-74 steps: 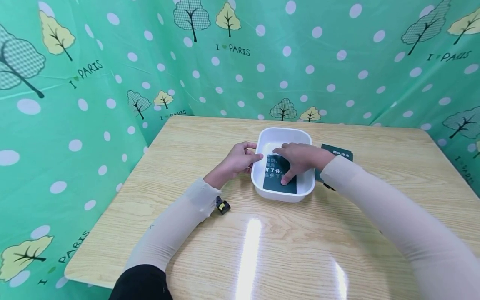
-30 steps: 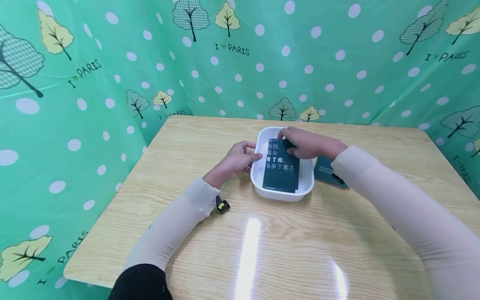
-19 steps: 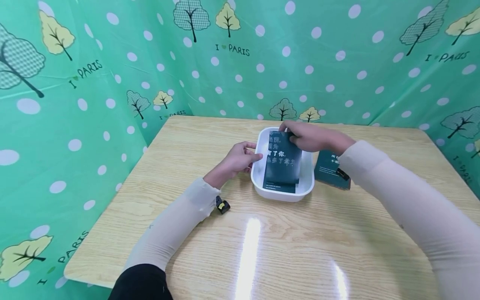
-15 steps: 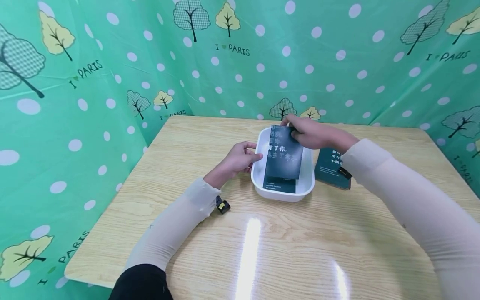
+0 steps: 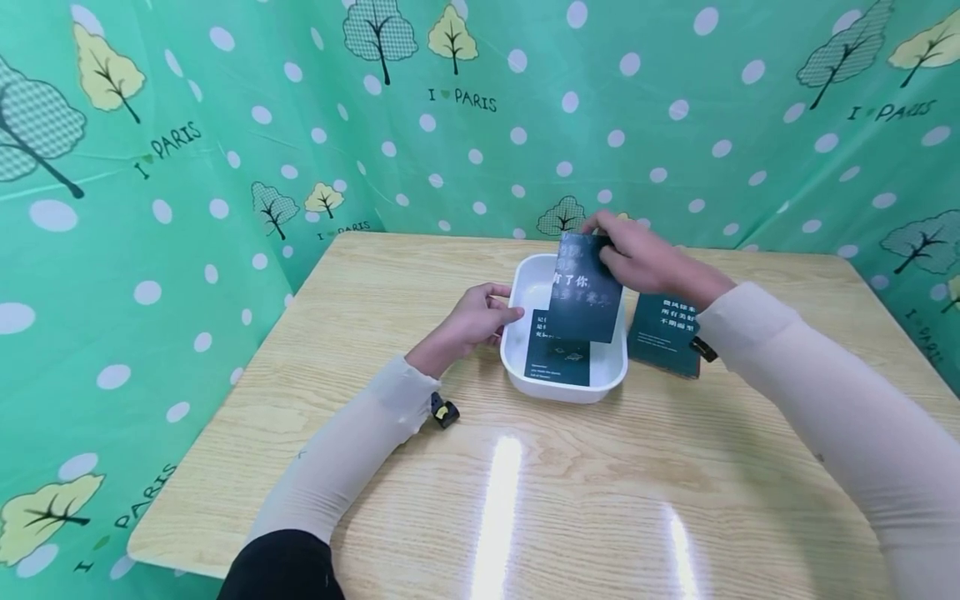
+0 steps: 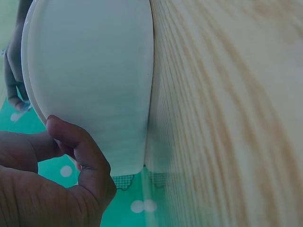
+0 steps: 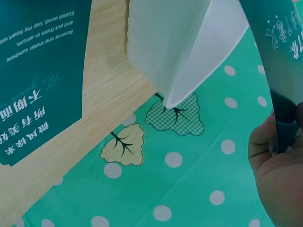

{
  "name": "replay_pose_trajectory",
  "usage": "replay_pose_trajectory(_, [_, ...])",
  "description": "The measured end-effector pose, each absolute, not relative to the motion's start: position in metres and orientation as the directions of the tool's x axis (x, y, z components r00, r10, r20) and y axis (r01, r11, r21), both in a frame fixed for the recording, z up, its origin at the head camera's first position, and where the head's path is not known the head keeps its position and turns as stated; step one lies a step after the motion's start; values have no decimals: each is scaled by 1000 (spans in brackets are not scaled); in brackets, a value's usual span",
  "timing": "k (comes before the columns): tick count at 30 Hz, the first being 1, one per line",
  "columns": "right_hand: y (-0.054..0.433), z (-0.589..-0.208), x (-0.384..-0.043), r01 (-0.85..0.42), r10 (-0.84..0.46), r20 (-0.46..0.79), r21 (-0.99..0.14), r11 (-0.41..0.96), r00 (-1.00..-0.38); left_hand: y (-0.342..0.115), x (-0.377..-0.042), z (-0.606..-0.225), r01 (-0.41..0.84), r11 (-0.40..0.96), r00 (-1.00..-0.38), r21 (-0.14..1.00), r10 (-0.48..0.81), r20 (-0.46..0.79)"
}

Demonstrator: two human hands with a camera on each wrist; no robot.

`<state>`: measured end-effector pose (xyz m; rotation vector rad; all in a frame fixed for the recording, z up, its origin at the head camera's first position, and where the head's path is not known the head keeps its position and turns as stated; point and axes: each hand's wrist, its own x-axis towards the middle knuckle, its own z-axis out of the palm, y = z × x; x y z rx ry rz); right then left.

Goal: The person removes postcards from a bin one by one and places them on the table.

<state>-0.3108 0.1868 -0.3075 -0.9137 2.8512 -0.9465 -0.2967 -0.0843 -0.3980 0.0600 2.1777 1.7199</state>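
Note:
My left hand (image 5: 474, 317) pinches the left rim of a white plastic tub (image 5: 558, 392), its thumb at the rim in the left wrist view. Above the tub's back right part, my right hand (image 5: 637, 250) grips the top edge of a thin dark green notebook (image 5: 588, 304) with pale Chinese lettering. This notebook hangs tilted, lower edge over the tub, and bends slightly in the right wrist view. Flat on the tub's floor lies another dark green notebook (image 5: 558, 367), its upper right part hidden behind the held one.
Right of the tub, close to its wall, more dark green notebooks (image 5: 666, 346) lie on the wooden table (image 5: 420, 500), partly under the right forearm. Behind the table hangs a green dotted curtain (image 5: 480, 133). A small black device (image 5: 444, 411) sits at the left cuff.
My right hand took hold of a notebook in the tub and lifted it up, back and to the right, uncovering another beneath. My left hand has stayed at the rim.

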Motion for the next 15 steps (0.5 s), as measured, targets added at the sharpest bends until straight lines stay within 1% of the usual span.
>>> replay_pose_trajectory(4, [196, -304, -310, -543, -504, 237, -542, 641, -831, -84, -296, -397, -181, 253, -935, 951, 255, -246])
replay_pose_trajectory(7, [205, -302, -310, -538, -480, 261, -543, 644, -838, -84, -296, -397, -175, 254, -936, 951, 255, -241])
replay_pose_trajectory(10, [213, -300, -310, -514, -444, 268, -554, 655, -855, -84, -296, -398, -174, 255, -937, 951, 256, -240])
replay_pose_trajectory(15, [225, -298, -310, -447, -381, 243, -605, 660, -892, -84, -296, -398, -176, 251, -936, 952, 256, -241])
